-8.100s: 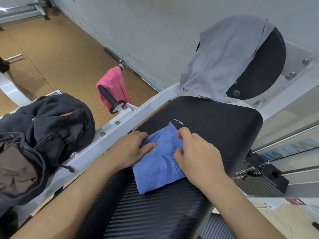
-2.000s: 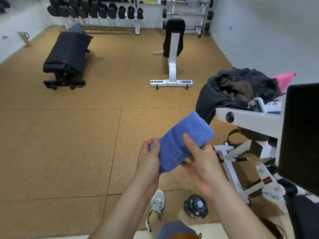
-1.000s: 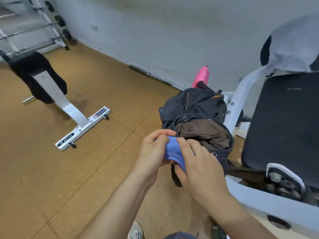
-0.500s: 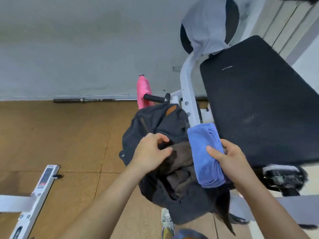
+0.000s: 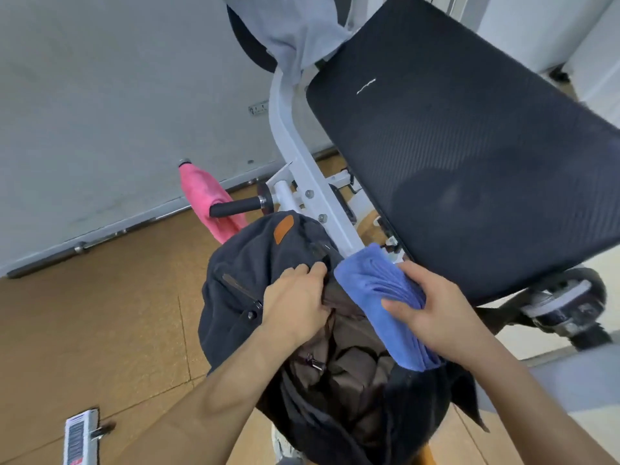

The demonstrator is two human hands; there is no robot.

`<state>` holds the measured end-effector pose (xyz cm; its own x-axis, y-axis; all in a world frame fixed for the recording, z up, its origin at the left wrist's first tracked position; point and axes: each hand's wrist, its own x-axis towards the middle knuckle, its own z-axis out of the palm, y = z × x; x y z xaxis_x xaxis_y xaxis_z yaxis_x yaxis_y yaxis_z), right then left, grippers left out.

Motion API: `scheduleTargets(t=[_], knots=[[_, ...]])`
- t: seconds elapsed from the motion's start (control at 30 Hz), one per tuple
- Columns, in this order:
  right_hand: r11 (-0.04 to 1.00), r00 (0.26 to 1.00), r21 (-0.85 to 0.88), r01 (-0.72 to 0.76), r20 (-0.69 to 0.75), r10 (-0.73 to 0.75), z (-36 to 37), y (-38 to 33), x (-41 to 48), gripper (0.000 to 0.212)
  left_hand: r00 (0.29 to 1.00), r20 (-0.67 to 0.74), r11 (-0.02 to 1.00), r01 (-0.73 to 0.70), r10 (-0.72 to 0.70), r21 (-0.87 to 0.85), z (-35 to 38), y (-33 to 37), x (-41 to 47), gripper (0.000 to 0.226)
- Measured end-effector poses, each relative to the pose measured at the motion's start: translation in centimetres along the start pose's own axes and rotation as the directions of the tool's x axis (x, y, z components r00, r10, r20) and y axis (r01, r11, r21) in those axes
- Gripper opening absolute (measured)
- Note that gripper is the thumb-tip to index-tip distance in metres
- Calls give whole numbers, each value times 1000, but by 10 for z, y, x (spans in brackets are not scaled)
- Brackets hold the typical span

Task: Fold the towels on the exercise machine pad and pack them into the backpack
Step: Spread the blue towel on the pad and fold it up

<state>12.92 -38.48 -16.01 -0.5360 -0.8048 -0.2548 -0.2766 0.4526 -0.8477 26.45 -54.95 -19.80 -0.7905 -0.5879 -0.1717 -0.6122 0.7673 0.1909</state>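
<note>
Cork-brown gym floor (image 5: 100,330) and a pale grey wall (image 5: 100,95) lie behind everything, and the white steel frame (image 5: 298,156) of the machine runs up the middle. Your right hand (image 5: 436,313) grips the folded blue microfibre towel (image 5: 379,290), with fingers and thumb curled round its middle.

The long axis of the towel runs from the upper left, close to the frame, down to the lower right. Its lower end hangs over the right side of the mouth of the dark navy canvas backpack (image 5: 255,263). Your left hand (image 5: 295,307) holds the far rim of the bag, fingers curled over the edge, so that the brown inner lining (image 5: 352,364) shows. The opening is therefore just below and to the left of the towel, between your two hands, and the right hand is the nearer one.

I judge the coming move to be short: tip the lower end down and push along the long axis into the bag. The loose folds of lining inside may catch the end, and so may the dark flap under the towel at the near right side.

To the right, the wide black textured pad (image 5: 469,156) lies just beside your right hand. Two towels are not yet folded. One is a pale grey towel (image 5: 302,25) draped over the round black pad (image 5: 248,45) at the top. The other is a pink towel (image 5: 204,196) hung on the black foam handle (image 5: 235,207) behind the backpack.
</note>
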Motion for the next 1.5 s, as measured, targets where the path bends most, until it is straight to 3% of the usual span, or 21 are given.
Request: scheduleTargets(t=[0.07,0.13,0.2,0.33,0.4,0.53,0.63,0.73,0.83,0.9,0.97,1.07,1.23,1.3,1.4,1.5], knots=[[976,990,-182,123,-46,-133,12,-5,-12,16,1000,1,990,15,-15,-140,-3,-7,11,25],[856,965,-488,169,-93,-244,34,-6,-23,31,1000,25,968,8,-2,-251,-7,-12,17,20],[694,961,-711,114,-98,-259,58,-1,-30,33,999,25,951,-30,40,-309,-20,-15,20,24],[510,949,-860,-4,-163,-268,83,13,-43,30,974,-38,956,-226,223,-189,-73,-17,14,34],[487,923,-871,-69,-241,-300,82,10,-45,25,947,10,946,-320,321,-58,-99,-17,3,24],[516,838,-846,-133,-374,-397,74,-16,-52,15,911,217,928,-369,351,45,-126,-24,-21,13],[523,803,-842,-134,-402,-441,71,-33,-46,15,856,388,938,-331,343,-99,-127,-26,-28,17],[495,814,-851,-174,-407,-414,68,-30,-29,17,834,480,953,-164,272,-255,-110,-25,-20,29],[424,895,-904,-55,-233,-381,77,-10,-31,19,930,344,936,0,130,-353,-92,-19,1,32],[353,937,-926,132,1,-348,97,6,-49,17,984,149,938,-43,100,-344,-88,-7,16,27],[329,944,-912,245,146,-297,111,16,-64,20,989,-2,951,-141,146,-276,-87,8,23,24],[397,936,-893,213,70,-345,93,14,-65,12,973,-25,967,-233,232,-105,-81,22,25,18],[490,820,-870,53,-242,-519,78,-10,-49,27,960,182,973,-188,211,-135,-104,21,37,15],[486,817,-874,27,-261,-514,90,8,-42,21,902,340,964,-257,266,-70,-124,27,39,16],[430,878,-902,35,-178,-444,95,27,-36,16,790,543,945,-328,285,-20,-140,36,38,32],[471,863,-874,118,-145,-484,83,18,-43,9,801,525,955,-283,287,-90,-136,37,40,28]])
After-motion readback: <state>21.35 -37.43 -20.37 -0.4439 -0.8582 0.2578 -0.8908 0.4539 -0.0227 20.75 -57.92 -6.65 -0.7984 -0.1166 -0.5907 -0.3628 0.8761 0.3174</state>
